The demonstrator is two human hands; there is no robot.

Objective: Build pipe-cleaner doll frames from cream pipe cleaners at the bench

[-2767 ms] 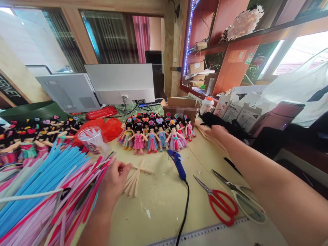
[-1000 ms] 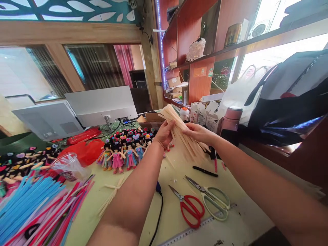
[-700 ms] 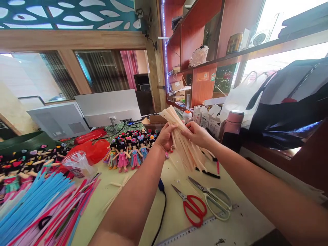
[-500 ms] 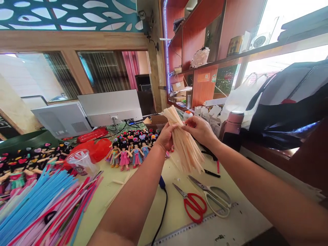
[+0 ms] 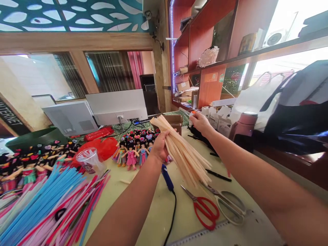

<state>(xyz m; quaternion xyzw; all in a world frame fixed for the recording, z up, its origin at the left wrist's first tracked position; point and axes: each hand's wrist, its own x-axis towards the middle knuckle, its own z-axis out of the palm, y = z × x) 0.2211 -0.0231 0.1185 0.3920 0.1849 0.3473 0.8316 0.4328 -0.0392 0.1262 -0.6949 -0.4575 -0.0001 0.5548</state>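
Note:
My left hand [image 5: 161,145] is closed around a bundle of cream pipe cleaners [image 5: 186,152], gripping it near its upper end. The long ends fan out down to the right above the table. Away from the bundle, my right hand [image 5: 202,123] has its fingers drawn together in front of a small white bottle with an orange cap [image 5: 192,113]. Whether it touches the bottle or pinches something thin cannot be made out. Under the bundle lie red-handled scissors [image 5: 206,212], white-handled scissors [image 5: 230,208] and a blue corded tool [image 5: 167,179].
Small pipe-cleaner dolls [image 5: 132,155] stand beyond my left hand. Blue and pink pipe cleaners [image 5: 48,201] lie at left beside a clear plastic cup [image 5: 88,160]. A ruler [image 5: 202,235] runs along the front. Black strips [image 5: 202,136], a pink thermos [image 5: 247,123] and a cardboard box [image 5: 174,121] are farther back.
My right hand has left the bundle and moved back and right toward the orange-capped bottle. My left hand keeps its hold, and the bundle tilts more to the right. The view has turned slightly left.

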